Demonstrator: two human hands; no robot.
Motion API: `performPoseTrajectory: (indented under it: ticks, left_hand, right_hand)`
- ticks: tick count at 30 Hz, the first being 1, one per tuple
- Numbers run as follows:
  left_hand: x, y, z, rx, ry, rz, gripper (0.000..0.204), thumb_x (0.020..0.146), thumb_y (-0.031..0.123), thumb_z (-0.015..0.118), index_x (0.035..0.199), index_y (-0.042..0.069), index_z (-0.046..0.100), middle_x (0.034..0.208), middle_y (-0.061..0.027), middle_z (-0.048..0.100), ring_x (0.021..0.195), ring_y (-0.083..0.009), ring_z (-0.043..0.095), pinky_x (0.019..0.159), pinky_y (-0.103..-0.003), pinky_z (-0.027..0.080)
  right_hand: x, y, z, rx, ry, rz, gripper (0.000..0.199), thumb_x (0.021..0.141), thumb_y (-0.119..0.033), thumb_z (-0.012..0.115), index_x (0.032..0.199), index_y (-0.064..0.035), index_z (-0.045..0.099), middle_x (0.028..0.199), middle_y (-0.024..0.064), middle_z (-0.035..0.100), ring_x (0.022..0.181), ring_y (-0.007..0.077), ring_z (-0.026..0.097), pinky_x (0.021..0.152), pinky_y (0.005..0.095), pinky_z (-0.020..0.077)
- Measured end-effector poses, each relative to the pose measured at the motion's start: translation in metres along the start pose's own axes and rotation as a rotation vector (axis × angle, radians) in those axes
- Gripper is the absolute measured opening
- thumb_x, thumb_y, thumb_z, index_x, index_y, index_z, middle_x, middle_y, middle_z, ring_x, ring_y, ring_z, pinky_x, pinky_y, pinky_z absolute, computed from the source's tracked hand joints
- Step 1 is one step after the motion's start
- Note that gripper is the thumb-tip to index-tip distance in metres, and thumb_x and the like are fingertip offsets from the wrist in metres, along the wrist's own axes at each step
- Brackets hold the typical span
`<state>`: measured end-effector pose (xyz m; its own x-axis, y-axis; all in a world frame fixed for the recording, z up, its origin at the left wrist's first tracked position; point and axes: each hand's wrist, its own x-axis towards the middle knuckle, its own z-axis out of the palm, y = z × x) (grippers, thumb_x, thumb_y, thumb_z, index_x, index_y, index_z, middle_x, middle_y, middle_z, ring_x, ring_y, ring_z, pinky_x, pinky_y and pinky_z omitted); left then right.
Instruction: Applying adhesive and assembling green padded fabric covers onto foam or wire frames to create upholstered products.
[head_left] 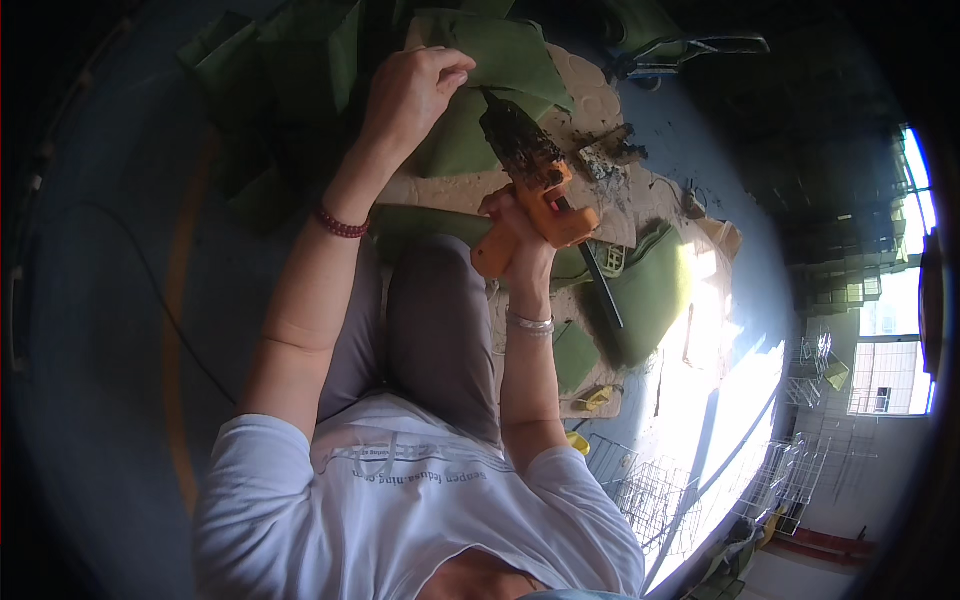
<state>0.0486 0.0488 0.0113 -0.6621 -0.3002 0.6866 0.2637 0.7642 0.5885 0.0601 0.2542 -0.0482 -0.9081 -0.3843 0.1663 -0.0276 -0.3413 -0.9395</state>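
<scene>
while the right hand (pixel 524 232) is wrapped round the handle of an orange plastic glue gun with a blackened, crusted front (pixel 538 166), the left hand (pixel 412 92) is raised just left of the gun's tip. its thumb and forefinger stand close together; whether anything thin is pinched between them cannot be told. the work piece, a dark green sheet-like panel (pixel 505 55), lies just beyond the gun's tip, on tan cardboard (pixel 640 205). a slim dark rod (pixel 604 285) projects from the gun's rear. noted right of the gun: dark, crusted debris (pixel 612 150). noted behind its rear: a broad green folded panel (pixel 650 295). step in hand, as judged: gluing at the green panel; contact between tip and panel is not confirmed. the next move, in this assessment, calls for a steady tip at the panel's edge, with the left fingers clear of the possibly hot nozzle.
</scene>
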Motion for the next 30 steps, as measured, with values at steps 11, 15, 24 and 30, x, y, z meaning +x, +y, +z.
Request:
performPoseTrajectory:
  ticks: [11, 15, 24, 30]
  left_hand:
    - [0.002, 0.006, 0.001, -0.045, -0.013, -0.032, 0.015, 0.083, 0.005, 0.064, 0.097, -0.001, 0.067, 0.09, -0.0124, 0.069, 0.081, -0.0215, 0.068, 0.071, -0.029, 0.052]
    - [0.001, 0.003, -0.001, -0.04, -0.022, -0.024, 0.015, 0.083, 0.005, 0.065, 0.097, 0.0, 0.067, 0.09, -0.012, 0.069, 0.079, -0.0209, 0.068, 0.07, -0.028, 0.052]
    - [-0.01, -0.009, -0.013, 0.07, -0.065, 0.156, 0.014, 0.08, 0.0, 0.064, 0.093, 0.001, 0.066, 0.083, -0.0095, 0.064, 0.078, -0.0234, 0.062, 0.067, -0.032, 0.051]
    - [-0.016, -0.008, -0.012, 0.159, -0.053, 0.333, 0.016, 0.076, -0.006, 0.062, 0.091, 0.0, 0.065, 0.081, -0.0078, 0.063, 0.08, -0.0227, 0.06, 0.068, -0.033, 0.051]
  right_hand:
    - [-0.001, -0.001, 0.004, 0.085, -0.018, 0.036, 0.02, 0.083, -0.004, 0.059, 0.102, -0.0002, 0.056, 0.084, 0.0054, 0.059, 0.078, 0.0144, 0.057, 0.072, 0.0283, 0.0455]
    - [0.0, 0.004, 0.001, 0.082, -0.011, 0.031, 0.021, 0.083, -0.005, 0.058, 0.103, -0.0001, 0.055, 0.084, 0.0057, 0.059, 0.078, 0.0146, 0.058, 0.071, 0.0282, 0.0457]
    - [-0.003, 0.027, -0.037, 0.17, 0.022, -0.003, 0.03, 0.085, -0.008, 0.059, 0.113, 0.0002, 0.052, 0.094, 0.0116, 0.062, 0.088, 0.0217, 0.06, 0.085, 0.0351, 0.0454]
    - [0.014, 0.046, -0.113, 0.33, 0.235, -0.032, 0.034, 0.095, -0.027, 0.053, 0.117, -0.0026, 0.052, 0.115, 0.0157, 0.061, 0.113, 0.0281, 0.056, 0.1, 0.0426, 0.0413]
